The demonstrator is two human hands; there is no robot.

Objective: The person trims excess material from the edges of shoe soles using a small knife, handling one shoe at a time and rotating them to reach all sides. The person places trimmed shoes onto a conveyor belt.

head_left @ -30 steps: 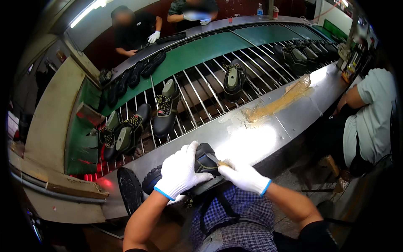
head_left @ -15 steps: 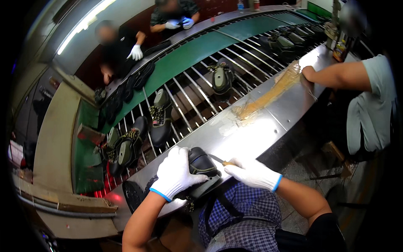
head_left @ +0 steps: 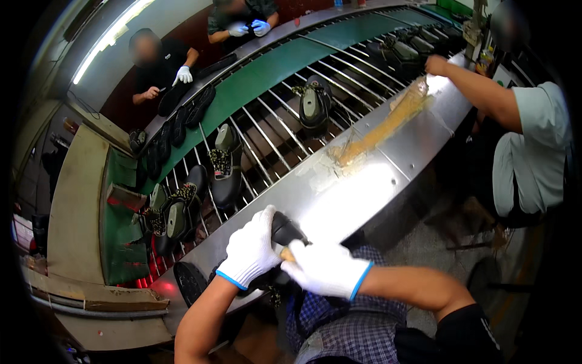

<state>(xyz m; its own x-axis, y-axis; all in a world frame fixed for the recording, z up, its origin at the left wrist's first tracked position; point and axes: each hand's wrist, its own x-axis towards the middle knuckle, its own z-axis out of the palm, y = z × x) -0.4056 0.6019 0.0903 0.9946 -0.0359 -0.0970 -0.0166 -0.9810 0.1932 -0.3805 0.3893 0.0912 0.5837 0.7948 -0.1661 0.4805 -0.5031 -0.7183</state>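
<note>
My left hand (head_left: pixel 248 250), in a white knit glove with a blue cuff, grips a black shoe (head_left: pixel 286 230) at the near edge of the metal ledge. The shoe's toe shows past the fingers; its rear part is hidden beneath my hands. Close against it, my right hand (head_left: pixel 327 270), gloved alike, closes around the wooden handle of a knife (head_left: pixel 287 254). Its thin blade is mostly hidden between the left hand and the shoe. A dark shoe sole (head_left: pixel 189 284) lies left of my left wrist.
Beyond the metal ledge (head_left: pixel 357 194), shoes on lasts (head_left: pixel 227 173) rest on a conveyor of metal bars (head_left: pixel 267 130). Black soles (head_left: pixel 197 106) line the far green strip. Two gloved people work across it. A person's arm (head_left: pixel 479 91) reaches in from the right.
My right hand has moved left with the knife, from beside the shoe to close against my left hand. The left hand keeps its hold. Across the conveyor, a person's hands have shifted over a sole.
</note>
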